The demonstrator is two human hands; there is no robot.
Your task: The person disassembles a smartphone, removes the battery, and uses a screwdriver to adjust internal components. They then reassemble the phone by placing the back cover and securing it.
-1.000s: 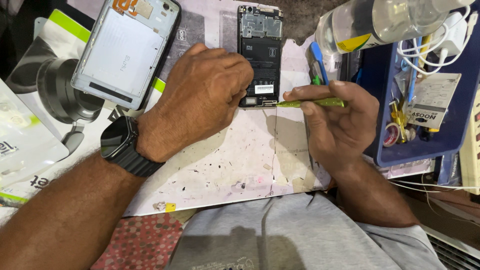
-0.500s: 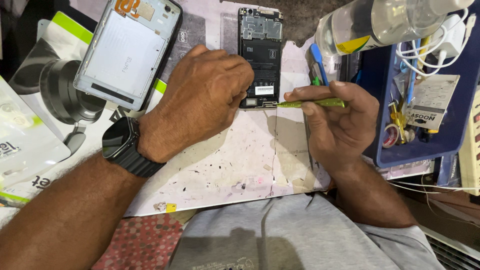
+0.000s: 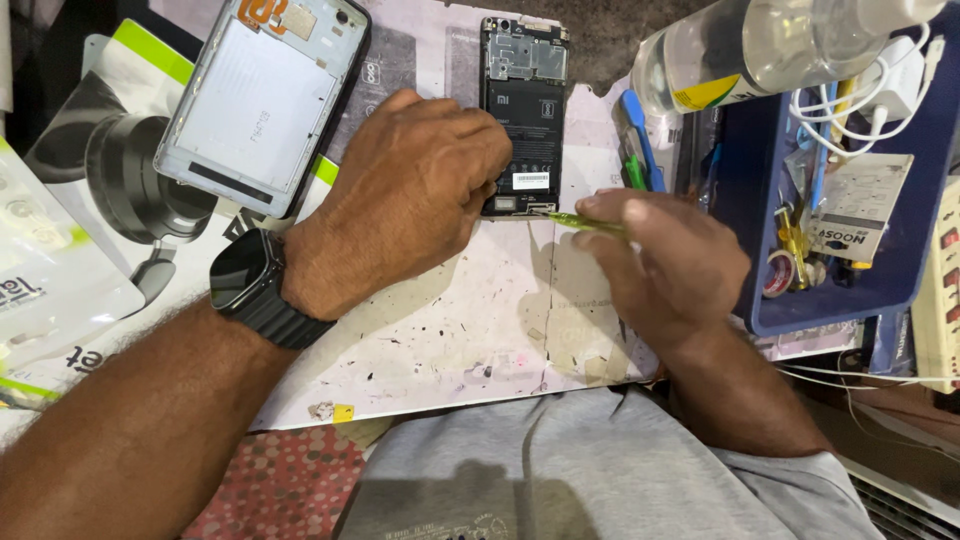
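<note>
A worn white mat (image 3: 480,340), flecked with dark specks and stains, covers the bench in front of the person. To the right stands a blue plastic tray (image 3: 900,270) full of white cables, tape rolls and small tools, with a clear bottle (image 3: 770,50) lying across its top corner. At upper left a detached phone back (image 3: 262,100) lies tilted, pale metal inside with a dark rim. The opened phone (image 3: 523,115) lies flat at the mat's top centre, a slim black rectangle with its long axis running away from the person, camera end farthest, bare circuit board and a matt black battery showing.

The left hand (image 3: 415,195), with a black watch (image 3: 250,285) on its wrist, is curled knuckles-up against the phone's lower left edge, pressing it down. The right hand (image 3: 665,265) is closed in a pinch around a thin yellow-green tool (image 3: 580,222), which lies nearly level, its tip pointing left and touching the phone's bottom edge.
</note>
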